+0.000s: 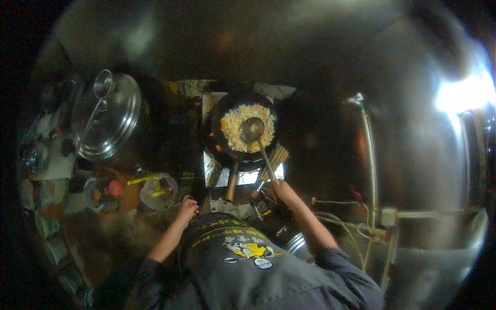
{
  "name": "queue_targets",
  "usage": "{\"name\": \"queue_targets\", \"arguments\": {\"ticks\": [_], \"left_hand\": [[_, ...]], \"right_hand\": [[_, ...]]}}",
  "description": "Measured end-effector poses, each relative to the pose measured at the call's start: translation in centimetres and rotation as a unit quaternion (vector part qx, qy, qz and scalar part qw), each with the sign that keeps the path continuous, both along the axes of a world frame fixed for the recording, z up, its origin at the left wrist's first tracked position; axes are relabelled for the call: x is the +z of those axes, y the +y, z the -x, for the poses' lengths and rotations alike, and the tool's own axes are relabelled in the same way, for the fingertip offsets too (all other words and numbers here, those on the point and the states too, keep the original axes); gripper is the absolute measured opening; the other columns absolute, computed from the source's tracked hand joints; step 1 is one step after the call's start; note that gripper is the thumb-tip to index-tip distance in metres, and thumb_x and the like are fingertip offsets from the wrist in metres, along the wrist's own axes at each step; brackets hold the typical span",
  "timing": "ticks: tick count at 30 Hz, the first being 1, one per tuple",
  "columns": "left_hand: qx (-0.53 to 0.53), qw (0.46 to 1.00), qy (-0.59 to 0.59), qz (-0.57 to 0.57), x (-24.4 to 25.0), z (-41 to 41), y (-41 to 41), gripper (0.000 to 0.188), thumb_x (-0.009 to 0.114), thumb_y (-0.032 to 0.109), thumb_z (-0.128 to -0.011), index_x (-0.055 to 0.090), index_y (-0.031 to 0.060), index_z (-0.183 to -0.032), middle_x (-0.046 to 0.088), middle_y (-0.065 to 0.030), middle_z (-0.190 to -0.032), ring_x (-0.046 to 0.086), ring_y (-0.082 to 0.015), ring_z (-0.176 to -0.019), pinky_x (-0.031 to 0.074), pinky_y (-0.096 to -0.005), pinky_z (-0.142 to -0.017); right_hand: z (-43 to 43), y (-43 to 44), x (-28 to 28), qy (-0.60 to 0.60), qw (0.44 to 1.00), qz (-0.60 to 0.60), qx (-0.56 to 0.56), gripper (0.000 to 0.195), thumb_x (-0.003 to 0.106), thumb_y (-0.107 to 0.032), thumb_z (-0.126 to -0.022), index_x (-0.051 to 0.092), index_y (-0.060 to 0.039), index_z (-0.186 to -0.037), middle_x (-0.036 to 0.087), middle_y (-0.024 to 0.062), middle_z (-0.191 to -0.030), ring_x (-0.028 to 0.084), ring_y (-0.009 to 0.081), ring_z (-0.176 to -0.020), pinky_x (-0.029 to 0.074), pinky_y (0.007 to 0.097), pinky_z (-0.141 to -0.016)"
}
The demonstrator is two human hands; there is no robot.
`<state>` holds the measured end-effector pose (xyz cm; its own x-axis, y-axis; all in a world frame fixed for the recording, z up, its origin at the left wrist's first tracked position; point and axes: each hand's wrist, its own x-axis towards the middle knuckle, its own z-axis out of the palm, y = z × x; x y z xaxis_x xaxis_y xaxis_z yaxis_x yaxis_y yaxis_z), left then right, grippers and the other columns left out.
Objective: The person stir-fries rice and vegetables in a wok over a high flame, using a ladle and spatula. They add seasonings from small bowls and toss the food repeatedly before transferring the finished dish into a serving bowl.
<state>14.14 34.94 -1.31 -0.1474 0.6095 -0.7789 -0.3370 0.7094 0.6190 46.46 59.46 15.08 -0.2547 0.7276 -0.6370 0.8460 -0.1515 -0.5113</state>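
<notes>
My right hand [284, 191] grips the handle of a metal ladle [265, 159]. The ladle's round bowl rests in the middle of fried rice [231, 133] with orange bits, inside a dark wok [228, 101]. The wok's wooden handle [231, 184] points towards me, untouched. A bamboo wok brush [279, 157] lies beside the ladle's handle, at the right of the wok. My left hand [188, 209] is beside my apron, left of the wok handle, with its fingers curled; whether it holds anything is unclear.
At the left stands a large pot with a shiny metal lid [130, 128], and a long-handled strainer [103, 84] lies across it. Containers [159, 205] with a yellow-handled utensil [140, 179] are at the lower left. A pale upright pipe [371, 162] and hoses [345, 224] are at the right.
</notes>
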Motion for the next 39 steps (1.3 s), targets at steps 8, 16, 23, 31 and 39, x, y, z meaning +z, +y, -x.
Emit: {"name": "queue_targets", "arguments": {"ticks": [8,16,23,31,39], "left_hand": [[0.041,0.999,-0.012,-0.009,-0.7,0.2,-1.1,0.026,0.054,0.007,-0.091,0.051,0.0008,-0.116,0.061,-0.0093,-0.093,0.059,-0.0150,-0.070,0.047,-0.0289,-0.059],[0.065,0.997,0.029,-0.014,0.3,0.6,-0.8,0.023,0.054,0.010,-0.092,0.054,0.0003,-0.113,0.060,-0.0081,-0.091,0.058,-0.0144,-0.070,0.046,-0.0287,-0.060],[0.163,0.985,0.014,-0.053,0.9,1.0,-0.9,0.027,0.048,0.027,-0.098,0.057,0.0021,-0.101,0.058,-0.0045,-0.078,0.054,-0.0136,-0.064,0.044,-0.0294,-0.058],[0.022,0.996,0.038,-0.075,2.7,0.9,-1.8,0.050,0.030,0.040,-0.103,0.062,0.0031,-0.094,0.056,-0.0057,-0.065,0.049,-0.0151,-0.053,0.040,-0.0329,-0.052],[0.119,0.992,-0.017,-0.041,3.3,0.8,-2.6,0.046,0.038,0.006,-0.098,0.032,0.0100,-0.143,0.060,-0.0174,-0.113,0.062,-0.0167,-0.068,0.049,-0.0303,-0.063]], "right_hand": [[1.2,-1.4,2.8,0.059,0.986,0.134,-0.082,0.042,0.033,-0.039,-0.100,0.052,-0.0034,-0.092,0.052,0.0057,-0.063,0.050,0.0176,-0.050,0.041,0.0329,-0.046],[-2.1,0.5,-0.3,0.001,0.998,-0.028,-0.050,0.042,0.040,-0.041,-0.099,0.049,-0.0014,-0.093,0.050,0.0061,-0.062,0.050,0.0180,-0.048,0.041,0.0337,-0.044],[0.2,0.6,0.5,0.053,0.995,-0.015,-0.085,0.045,0.035,-0.044,-0.100,0.052,-0.0029,-0.090,0.051,0.0060,-0.062,0.050,0.0191,-0.049,0.041,0.0335,-0.047],[-0.6,0.2,-2.4,0.057,0.994,-0.011,-0.091,0.046,0.035,-0.043,-0.099,0.053,-0.0032,-0.085,0.052,0.0066,-0.062,0.050,0.0201,-0.049,0.041,0.0346,-0.049],[2.6,-3.3,-2.9,0.105,0.986,0.052,-0.115,0.052,0.034,-0.045,-0.099,0.054,-0.0041,-0.075,0.052,0.0061,-0.058,0.049,0.0194,-0.051,0.039,0.0341,-0.051]]}}
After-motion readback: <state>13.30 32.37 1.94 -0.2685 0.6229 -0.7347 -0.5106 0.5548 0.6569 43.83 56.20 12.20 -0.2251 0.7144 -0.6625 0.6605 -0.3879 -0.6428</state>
